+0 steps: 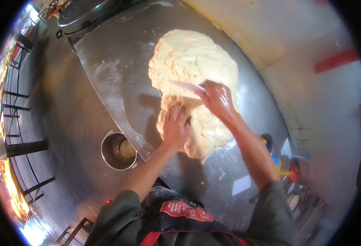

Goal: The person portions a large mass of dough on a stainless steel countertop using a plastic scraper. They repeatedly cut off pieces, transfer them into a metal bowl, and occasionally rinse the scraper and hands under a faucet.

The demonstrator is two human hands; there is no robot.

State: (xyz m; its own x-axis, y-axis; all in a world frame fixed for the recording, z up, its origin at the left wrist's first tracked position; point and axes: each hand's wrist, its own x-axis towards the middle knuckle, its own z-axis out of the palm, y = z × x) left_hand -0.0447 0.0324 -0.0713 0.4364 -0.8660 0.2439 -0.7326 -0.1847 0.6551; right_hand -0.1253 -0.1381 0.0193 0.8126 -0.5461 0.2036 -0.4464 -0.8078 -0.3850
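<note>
A large, lumpy mass of pale dough (195, 55) spreads over a metal worktop (106, 70). My right hand (218, 97) grips a thin, pale scraper-like blade (185, 85), which points left over the middle of the dough. Whether its edge touches the dough or stays just above it, I cannot tell. Below the blade, my left hand (176, 126) lies on the nearer part of the dough, with the thumb apart from the fingers. Its fingertips are partly lost against the dough and shadow.
A flat white piece (241, 185) lies on the worktop near my right forearm. Left of the table edge stands a metal pot (118, 151) with something pale inside. A large round lidded pan (85, 15) sits at the far left. A wall (279, 40) borders the right side.
</note>
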